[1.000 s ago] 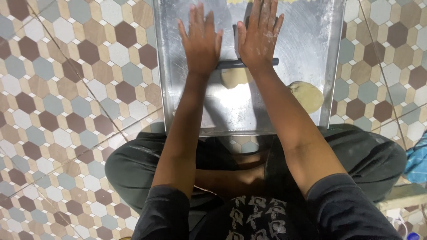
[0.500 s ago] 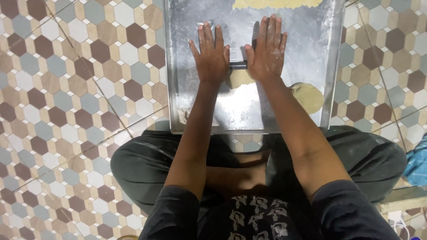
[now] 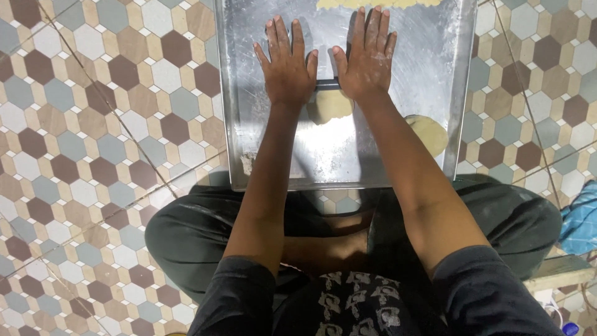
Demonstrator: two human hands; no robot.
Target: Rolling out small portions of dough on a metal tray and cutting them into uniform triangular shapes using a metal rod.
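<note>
1. Dough (image 3: 329,104) lies mid-tray, just toward the person from the hands, partly under the rolling pin (image 3: 328,84); the thin dark pin crosses between both palms.
2. Knees in dark trousers sit at 6 o'clock, folded against the tray's (image 3: 249,124) near edge on the hexagon-tiled floor (image 3: 93,124).
3. Loose flour (image 3: 329,140) whitens the tray at 6 o'clock of the dough; a second flat disc (image 3: 429,134) rests at 4 o'clock, by the tray's right rim.
4. Left hand (image 3: 286,68) and right hand (image 3: 368,59) lie flat, fingers spread, palms pressing the pin.
5. Compared with a second ago, the hands have drawn closer together and the pin has rolled farther out, uncovering more dough; I judge the piece is being flattened stroke by stroke.
6. At 12 o'clock, a rolled sheet's (image 3: 373,4) edge shows at the far rim.
</note>
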